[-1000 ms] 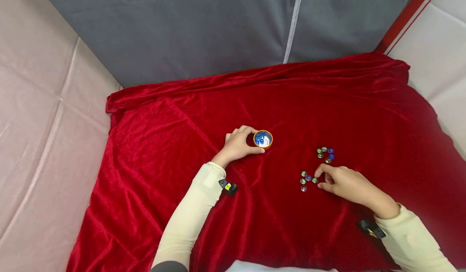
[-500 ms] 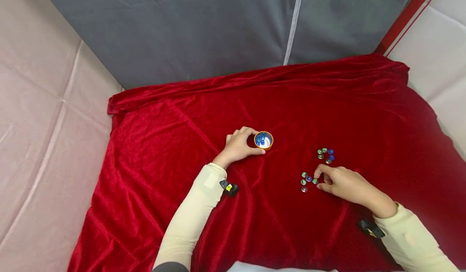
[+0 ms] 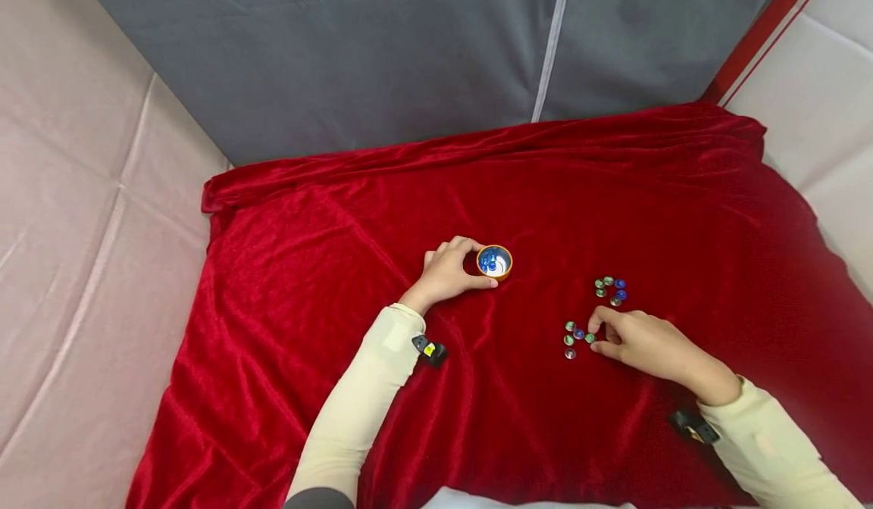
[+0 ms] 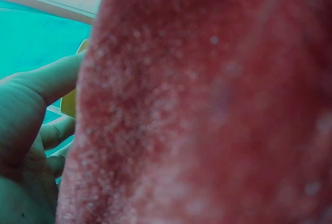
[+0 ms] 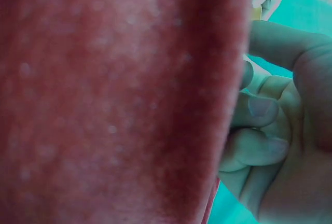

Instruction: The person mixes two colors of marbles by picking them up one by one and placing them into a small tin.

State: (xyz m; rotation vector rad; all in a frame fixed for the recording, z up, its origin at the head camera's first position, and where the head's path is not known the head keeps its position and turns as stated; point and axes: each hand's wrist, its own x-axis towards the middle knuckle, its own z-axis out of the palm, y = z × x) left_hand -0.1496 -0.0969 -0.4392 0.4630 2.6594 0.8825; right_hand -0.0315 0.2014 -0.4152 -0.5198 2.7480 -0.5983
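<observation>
In the head view my left hand grips a small orange-rimmed cup between thumb and fingers. Several blue glass beads lie inside against its pale bottom. My right hand pinches a green glass bead between index finger and thumb, with its other fingers curled under. Just left of that bead sit a blue bead and a short column of beads, among them a green one. In both wrist views a fold of red cloth hides most of the work; a yellow piece of the cup shows behind the left thumb.
A second cluster of green and blue beads forms an open arch beyond my right hand. Wrinkled red velvet cloth covers the surface. A grey curtain stands behind, with pale panels at the sides.
My right fingertips have closed slightly on the green bead, which has shifted a tiny bit. The left hand and the cup stay in place.
</observation>
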